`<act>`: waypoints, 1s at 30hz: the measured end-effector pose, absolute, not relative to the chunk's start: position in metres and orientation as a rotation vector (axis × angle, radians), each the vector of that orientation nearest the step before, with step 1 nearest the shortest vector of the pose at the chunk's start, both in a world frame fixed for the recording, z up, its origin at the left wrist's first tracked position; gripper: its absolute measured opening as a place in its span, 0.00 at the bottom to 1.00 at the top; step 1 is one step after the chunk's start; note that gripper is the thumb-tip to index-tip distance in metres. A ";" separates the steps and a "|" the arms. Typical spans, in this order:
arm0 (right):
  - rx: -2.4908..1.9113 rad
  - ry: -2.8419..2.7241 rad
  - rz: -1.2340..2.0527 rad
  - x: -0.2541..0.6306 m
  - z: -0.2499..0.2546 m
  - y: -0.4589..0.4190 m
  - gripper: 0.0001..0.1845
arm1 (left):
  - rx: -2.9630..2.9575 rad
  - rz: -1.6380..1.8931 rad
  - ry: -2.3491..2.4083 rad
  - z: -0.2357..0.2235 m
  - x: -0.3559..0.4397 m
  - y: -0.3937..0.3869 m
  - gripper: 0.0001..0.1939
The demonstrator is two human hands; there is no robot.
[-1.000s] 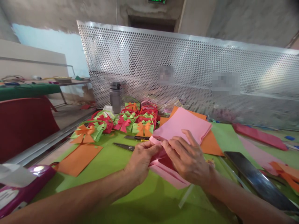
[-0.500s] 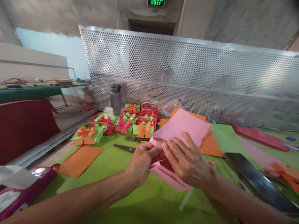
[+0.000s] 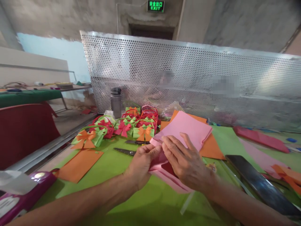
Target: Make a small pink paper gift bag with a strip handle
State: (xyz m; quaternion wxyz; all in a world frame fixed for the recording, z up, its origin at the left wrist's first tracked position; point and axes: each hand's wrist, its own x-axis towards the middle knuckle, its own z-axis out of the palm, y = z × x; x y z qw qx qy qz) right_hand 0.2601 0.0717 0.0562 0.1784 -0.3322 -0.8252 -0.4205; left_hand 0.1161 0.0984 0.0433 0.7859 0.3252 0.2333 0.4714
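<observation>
While folded pink paper sits between them, the left hand pinches its edge under the thumb and the right hand lays fingers over it, grip unclear.

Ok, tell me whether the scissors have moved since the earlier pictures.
No. The scissors keep the same place beside the orange card on the green tabletop; both shift together in the view.

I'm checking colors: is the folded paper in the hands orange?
No, the folded paper between left hand and right hand is pink.
</observation>
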 end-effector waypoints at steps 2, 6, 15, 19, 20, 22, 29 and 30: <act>-0.952 -2.354 -1.161 0.259 0.054 0.073 0.19 | 0.696 1.021 0.518 0.043 0.116 0.100 0.07; -1.046 -2.357 -0.815 0.261 0.058 0.076 0.18 | 0.704 1.014 0.537 0.047 0.113 0.102 0.07; -1.077 -1.989 0.219 0.289 0.089 0.082 0.23 | 0.730 1.038 0.550 0.069 0.102 0.110 0.06; -1.016 -1.914 0.376 0.284 0.083 0.086 0.16 | 0.725 1.063 0.486 0.074 0.099 0.112 0.06; -1.016 -1.875 0.357 0.283 0.081 0.087 0.15 | 0.736 1.055 0.462 0.075 0.099 0.112 0.07; -1.034 -1.792 0.252 0.280 0.078 0.087 0.17 | 0.761 1.036 0.416 0.077 0.099 0.112 0.08; -0.930 -1.751 0.085 0.274 0.077 0.085 0.06 | 0.784 1.065 0.359 0.080 0.099 0.109 0.08; -0.924 -1.765 0.099 0.273 0.077 0.085 0.05 | 0.773 1.069 0.379 0.080 0.100 0.109 0.08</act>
